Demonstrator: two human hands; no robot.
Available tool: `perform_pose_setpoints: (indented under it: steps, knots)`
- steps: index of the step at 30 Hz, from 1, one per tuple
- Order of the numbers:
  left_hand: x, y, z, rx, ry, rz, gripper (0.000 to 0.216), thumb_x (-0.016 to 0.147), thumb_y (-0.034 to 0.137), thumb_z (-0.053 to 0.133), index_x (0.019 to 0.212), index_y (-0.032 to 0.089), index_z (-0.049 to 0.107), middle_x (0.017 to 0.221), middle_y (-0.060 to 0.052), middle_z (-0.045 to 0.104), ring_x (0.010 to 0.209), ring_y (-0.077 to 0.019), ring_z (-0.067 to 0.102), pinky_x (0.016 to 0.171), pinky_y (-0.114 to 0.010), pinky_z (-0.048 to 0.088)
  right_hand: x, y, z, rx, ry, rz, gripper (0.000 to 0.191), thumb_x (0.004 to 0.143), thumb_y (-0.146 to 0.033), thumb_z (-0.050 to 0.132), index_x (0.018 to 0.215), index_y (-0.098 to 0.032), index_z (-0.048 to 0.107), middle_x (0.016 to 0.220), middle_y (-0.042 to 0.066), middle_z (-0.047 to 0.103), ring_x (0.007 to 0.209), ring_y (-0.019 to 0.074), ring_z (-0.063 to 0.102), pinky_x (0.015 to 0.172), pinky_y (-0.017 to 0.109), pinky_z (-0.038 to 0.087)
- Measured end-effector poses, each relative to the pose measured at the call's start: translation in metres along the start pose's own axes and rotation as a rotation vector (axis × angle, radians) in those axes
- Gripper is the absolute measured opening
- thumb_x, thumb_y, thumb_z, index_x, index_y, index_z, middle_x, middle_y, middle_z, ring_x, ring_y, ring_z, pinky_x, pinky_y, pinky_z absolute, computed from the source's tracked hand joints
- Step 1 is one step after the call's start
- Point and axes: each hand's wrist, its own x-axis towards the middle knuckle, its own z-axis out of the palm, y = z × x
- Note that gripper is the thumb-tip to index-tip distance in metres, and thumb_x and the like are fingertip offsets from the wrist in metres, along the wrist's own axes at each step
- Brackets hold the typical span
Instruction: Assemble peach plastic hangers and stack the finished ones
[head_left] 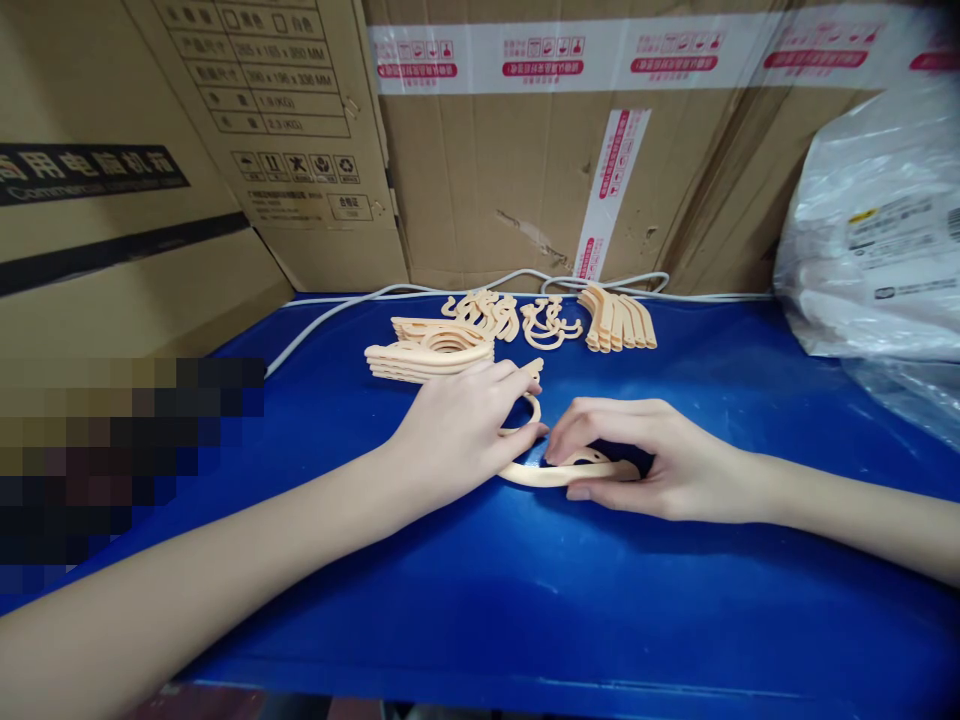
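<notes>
A beige plastic clothes hanger (541, 477) lies low over the blue table between my two hands. My left hand (466, 415) is closed on its left side, and its thumb and fingers curve about the loop of a hook (535, 408). My right hand (645, 450) pinches the hanger's right arm, thumb below and fingers above. My palms and fingers hide parts of the hanger. Just beyond my left hand is a stack of beige hangers (420, 362). Farther back lie a pile of small beige pieces (491, 315), several loose hooks (551, 325) and a row of curved hanger arms (621, 322).
Cardboard boxes (480, 180) wall in the back and left of the blue table (480, 600). A white cable (330, 315) runs along the rear edge. At the right stands a clear plastic bag (840, 240) with a label. A blurred patch covers the left edge.
</notes>
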Motion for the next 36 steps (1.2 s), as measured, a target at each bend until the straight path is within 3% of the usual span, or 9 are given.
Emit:
perform_pose_setpoints:
  steps: [6,10,17,28,36]
  knots:
    - [0.0,0.0,0.0,-0.006,-0.001,0.008,0.022,0.089,0.027,0.058,0.108,0.017,0.065,0.102,-0.003,0.069,0.096,-0.0209,0.064,0.074,-0.03,0.045,0.003,0.006,-0.001,-0.156,0.086,0.069,0.016,0.085,-0.03,0.067,0.097,-0.02,0.063,0.094,0.004,0.068,0.089,0.018,0.058,0.079,0.033,0.045]
    - [0.0,-0.001,0.001,-0.026,-0.005,0.002,0.023,0.094,0.027,0.05,0.11,0.017,0.064,0.104,-0.004,0.069,0.097,-0.0208,0.064,0.077,-0.032,0.046,0.004,0.012,-0.001,-0.141,0.137,0.17,0.024,0.083,-0.037,0.07,0.098,-0.02,0.062,0.097,0.003,0.067,0.088,0.0179,0.059,0.077,0.032,0.046]
    - [-0.001,-0.002,-0.002,-0.004,-0.051,0.005,0.03,0.09,0.007,0.045,0.112,0.015,0.063,0.095,-0.004,0.069,0.088,-0.0209,0.064,0.073,-0.032,0.045,0.005,0.017,0.001,-0.15,0.222,0.248,0.028,0.08,-0.042,0.072,0.097,-0.021,0.062,0.098,0.002,0.067,0.091,0.0181,0.06,0.078,0.031,0.048]
    - [-0.002,-0.004,-0.001,-0.028,-0.016,0.034,0.033,0.083,0.0,0.046,0.107,0.014,0.064,0.098,-0.004,0.068,0.09,-0.0204,0.063,0.076,-0.031,0.045,0.004,0.018,0.001,-0.158,0.205,0.236,0.027,0.084,-0.039,0.069,0.103,-0.023,0.059,0.103,0.003,0.065,0.095,0.0186,0.058,0.083,0.033,0.047]
    - [0.0,-0.006,-0.001,-0.085,-0.022,0.035,0.037,0.082,-0.003,0.044,0.108,0.014,0.064,0.098,-0.004,0.069,0.09,-0.02,0.064,0.075,-0.031,0.045,0.004,0.016,0.001,-0.221,0.191,0.175,0.027,0.083,-0.015,0.06,0.108,-0.024,0.057,0.112,0.003,0.06,0.107,0.0197,0.053,0.094,0.036,0.042]
